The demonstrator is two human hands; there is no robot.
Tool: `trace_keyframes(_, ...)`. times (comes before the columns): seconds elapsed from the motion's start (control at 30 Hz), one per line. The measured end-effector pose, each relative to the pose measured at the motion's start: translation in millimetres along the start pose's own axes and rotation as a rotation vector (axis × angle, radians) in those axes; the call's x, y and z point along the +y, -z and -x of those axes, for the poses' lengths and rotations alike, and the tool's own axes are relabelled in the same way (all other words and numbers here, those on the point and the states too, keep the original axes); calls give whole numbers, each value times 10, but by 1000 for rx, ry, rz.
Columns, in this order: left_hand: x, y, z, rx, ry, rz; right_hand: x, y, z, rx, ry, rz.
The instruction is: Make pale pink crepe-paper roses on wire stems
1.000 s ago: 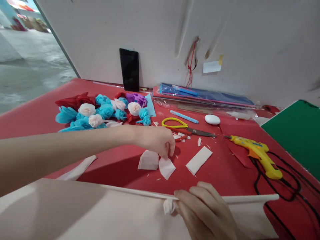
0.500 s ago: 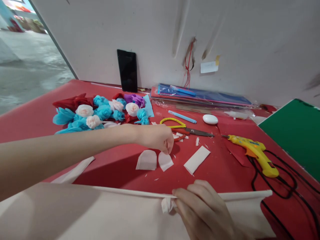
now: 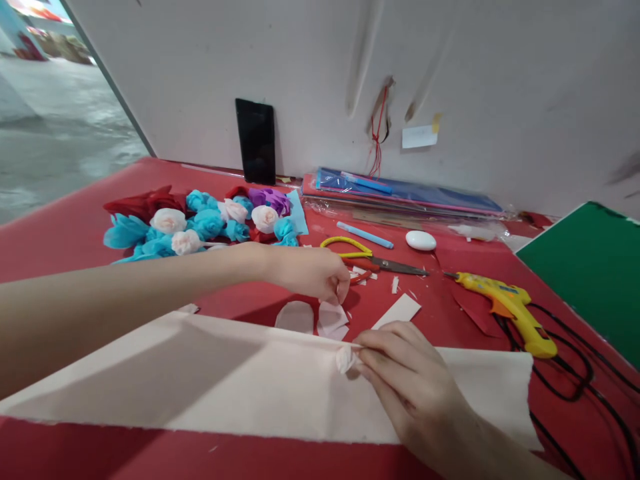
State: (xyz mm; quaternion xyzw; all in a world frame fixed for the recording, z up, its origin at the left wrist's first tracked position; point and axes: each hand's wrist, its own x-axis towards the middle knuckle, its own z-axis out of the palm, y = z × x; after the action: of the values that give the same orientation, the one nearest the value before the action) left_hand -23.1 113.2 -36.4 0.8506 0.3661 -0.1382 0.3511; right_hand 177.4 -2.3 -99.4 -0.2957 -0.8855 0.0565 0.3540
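Observation:
My left hand (image 3: 313, 273) reaches across the red table and pinches a small pale pink paper petal (image 3: 332, 316); a second cut petal (image 3: 296, 317) lies just left of it. My right hand (image 3: 407, 380) rests on a long pale pink crepe sheet (image 3: 210, 383) and pinches a small rolled paper bud (image 3: 346, 359) at the sheet's far edge. A white paper strip (image 3: 400, 310) lies beyond my right fingers.
Paper flowers (image 3: 200, 221) in blue, pink, red and purple are heaped at the back left. Yellow-handled scissors (image 3: 370, 257), a blue pen (image 3: 365, 235), a white oval (image 3: 421, 240), a yellow glue gun (image 3: 505, 300) with black cord, a green board (image 3: 590, 267) and a phone (image 3: 256, 141) against the wall.
My right hand with the bud and the sheet's edge has moved away from me toward the petals. My left hand stays pinched on the petal, drawing it slightly nearer.

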Motion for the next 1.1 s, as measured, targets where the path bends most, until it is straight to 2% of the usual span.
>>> trace_keyframes(0.2,-107,-39,-19,89,-23,94,115,-54,-34,-30,-33,-22)
trace_keyframes(0.43,-159,-119,60,341,-7,218,89,-31,-24,26,-98,-33)
trace_keyframes(0.53,-87,-113,143,417,-6,287,38,89,-82,89,-141,-44)
trace_keyframes(0.63,25,-105,266,514,-49,363,-10,237,-154,208,-195,-58)
trace_keyframes(0.77,204,-128,486,642,-154,453,-53,394,-258,328,-232,-241)
trace_keyframes(0.97,450,-143,713,708,-218,538,-139,515,-412,284,-415,-534)
trace_keyframes(1.1,509,-142,750,702,-272,600,-237,537,-493,218,-413,-581)
